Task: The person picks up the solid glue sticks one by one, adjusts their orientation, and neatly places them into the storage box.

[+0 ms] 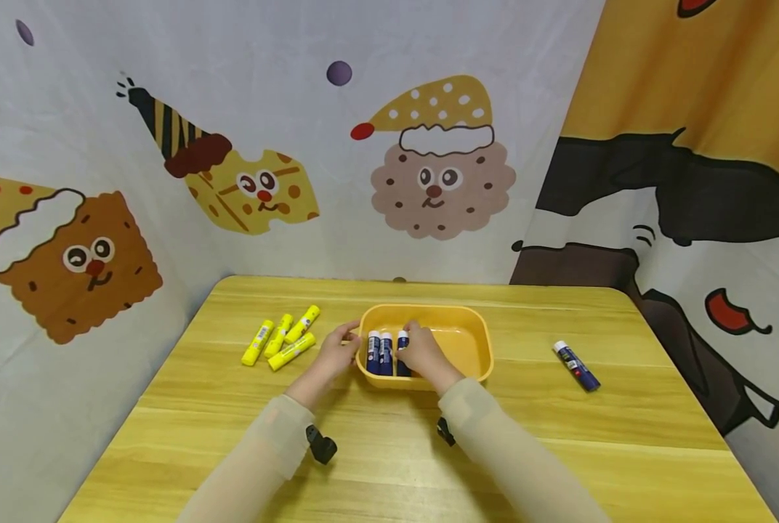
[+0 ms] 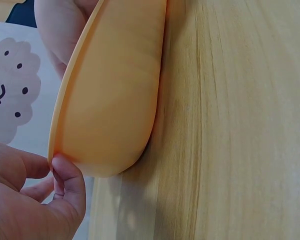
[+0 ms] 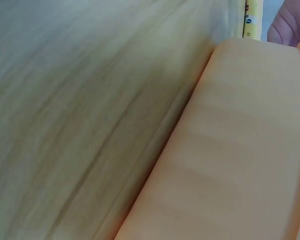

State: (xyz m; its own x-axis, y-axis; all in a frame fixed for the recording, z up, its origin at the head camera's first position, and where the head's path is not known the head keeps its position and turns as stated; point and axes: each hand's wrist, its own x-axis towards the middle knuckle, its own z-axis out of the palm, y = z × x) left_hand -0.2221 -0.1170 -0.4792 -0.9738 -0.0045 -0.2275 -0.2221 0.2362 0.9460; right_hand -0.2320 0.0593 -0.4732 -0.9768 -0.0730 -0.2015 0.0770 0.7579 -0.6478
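L hand (image 1: pixel 334 354) pinches yel. bin (image 1: pixel 464 345) rim – R hand (image 1: pixel 424 352) grips blue stick (image 1: pixel 403 367)

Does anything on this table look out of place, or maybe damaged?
I see no spill or damage. One blue stick lies alone, slanted, right of the yellow tray; it looks odd because three similar blue sticks are inside.

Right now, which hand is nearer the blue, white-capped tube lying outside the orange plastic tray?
Right: the right hand is inside the tray, left of the tube; the left hand is farther left, holding the tray's left rim.
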